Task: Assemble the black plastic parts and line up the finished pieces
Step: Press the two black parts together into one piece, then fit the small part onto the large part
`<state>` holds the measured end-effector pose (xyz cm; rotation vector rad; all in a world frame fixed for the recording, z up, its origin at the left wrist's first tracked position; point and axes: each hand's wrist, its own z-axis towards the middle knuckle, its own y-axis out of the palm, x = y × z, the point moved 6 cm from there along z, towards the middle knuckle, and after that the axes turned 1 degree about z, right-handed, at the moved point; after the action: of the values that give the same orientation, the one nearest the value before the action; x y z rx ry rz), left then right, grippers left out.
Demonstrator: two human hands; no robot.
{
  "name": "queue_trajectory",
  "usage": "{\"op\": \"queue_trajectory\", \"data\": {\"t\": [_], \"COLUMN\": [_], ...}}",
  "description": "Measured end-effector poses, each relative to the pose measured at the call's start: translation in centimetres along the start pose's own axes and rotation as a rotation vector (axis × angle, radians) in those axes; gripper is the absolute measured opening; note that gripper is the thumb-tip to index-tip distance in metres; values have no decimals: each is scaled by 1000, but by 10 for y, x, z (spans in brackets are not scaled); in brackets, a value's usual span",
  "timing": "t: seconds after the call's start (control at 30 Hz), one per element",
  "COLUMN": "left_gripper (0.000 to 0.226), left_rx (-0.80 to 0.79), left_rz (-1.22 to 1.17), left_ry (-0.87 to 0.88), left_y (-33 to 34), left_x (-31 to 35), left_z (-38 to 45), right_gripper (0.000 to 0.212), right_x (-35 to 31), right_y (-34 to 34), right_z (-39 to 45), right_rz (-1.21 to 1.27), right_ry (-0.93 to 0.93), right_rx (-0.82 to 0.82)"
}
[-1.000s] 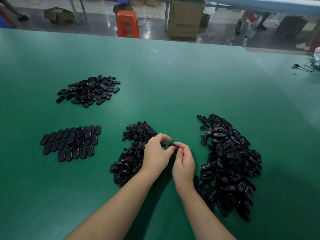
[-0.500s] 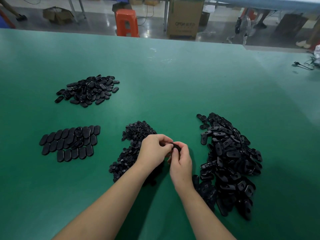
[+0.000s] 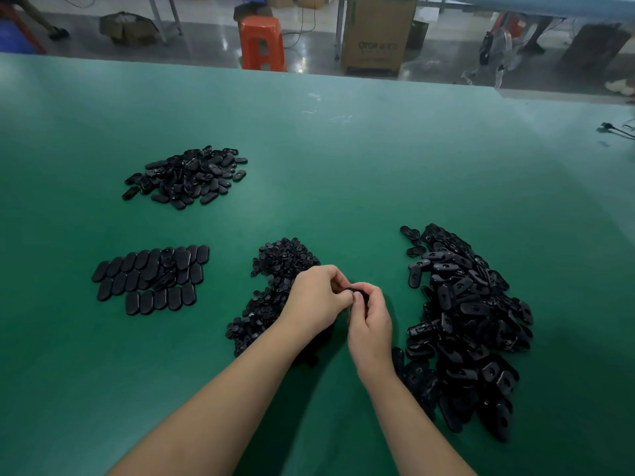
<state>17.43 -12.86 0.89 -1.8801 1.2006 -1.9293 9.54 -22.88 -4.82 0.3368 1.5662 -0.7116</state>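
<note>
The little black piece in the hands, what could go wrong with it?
1. Both hands, left hand and right hand, pinch the small black piece above the table; it might slip and drop into the pile of small parts just beneath, and be hard to find.
2. The right forearm lies close to the big pile and could knock pieces across the green table.
</note>
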Motion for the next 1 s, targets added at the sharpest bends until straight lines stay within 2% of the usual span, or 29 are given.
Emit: {"op": "queue_trajectory", "data": {"t": [0.33,0.57,0.63,0.77,0.87,0.93,1.0], "left_gripper": [1,8,5,23,22,19,17], "left_rx": [-24,-23,-37,-68,-11,89,193], "left_rz": [-9,-64,-29,242,371,406,384], "left_ry": [25,34,78,281,348,360,318], "left_y": [4,3,0,-2,-4,-13,-31], "left_x": [0,-5,-4,7,8,3,-10], "left_z": [0,-5,-5,-9,-14,-16,-17], "right_gripper": [29,29,29,29,15,25,25], "right_x": [-3,-3,-3,-6,-9,-11,-13], "right_y": [-3,-1,1,3,2,1,0], "right_z": [0,0,0,-1,-4,-6,-6], "right_rz": [-4,-24,-12,20,25,12,-14], "right_ry": [-48,-56,-41,-29,-56,-82,-90], "right_rx": [44,19,8,-16,-23,-2,9]}}
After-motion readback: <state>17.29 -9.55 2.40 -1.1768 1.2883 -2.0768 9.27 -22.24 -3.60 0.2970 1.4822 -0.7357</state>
